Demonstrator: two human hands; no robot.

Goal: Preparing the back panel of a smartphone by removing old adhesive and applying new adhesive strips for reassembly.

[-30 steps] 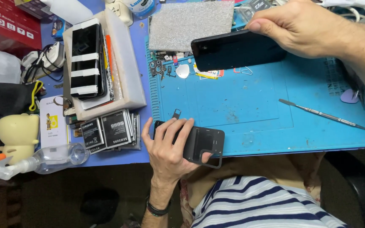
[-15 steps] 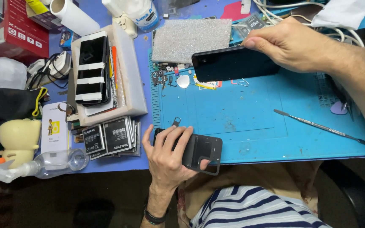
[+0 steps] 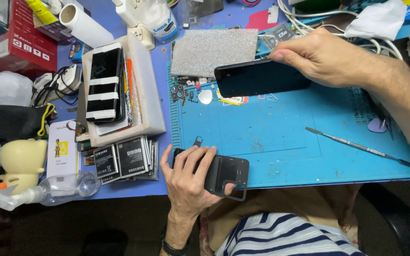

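1. The right hand (image 3: 326, 59) holds a dark phone (image 3: 261, 78) by its right end, fingers clenched around the edge, keeping it raised over the far part of the blue work mat (image 3: 262, 137).
2. The left hand (image 3: 188, 182) grips a black phone back cover (image 3: 226, 175) at the near edge of the mat; the fingers lie across its top and the thumb curls under its near side.
3. The phone and the cover are well apart, with bare mat between them.
4. A thin metal pry tool (image 3: 361, 148) lies on the mat to the right, touching neither hand.
5. A grey glittery pad (image 3: 213, 51) rests beyond the phone, at the mat's far edge.
6. Left of the mat, a white tray (image 3: 143, 95) carries another black phone with white tape strips (image 3: 104, 85).
7. A fan of flat phone batteries (image 3: 125, 159) lies on the surface just beside the left hand.
8. A yellow toy figure (image 3: 20, 163) and a clear plastic bottle (image 3: 60, 189) sit at the far left.
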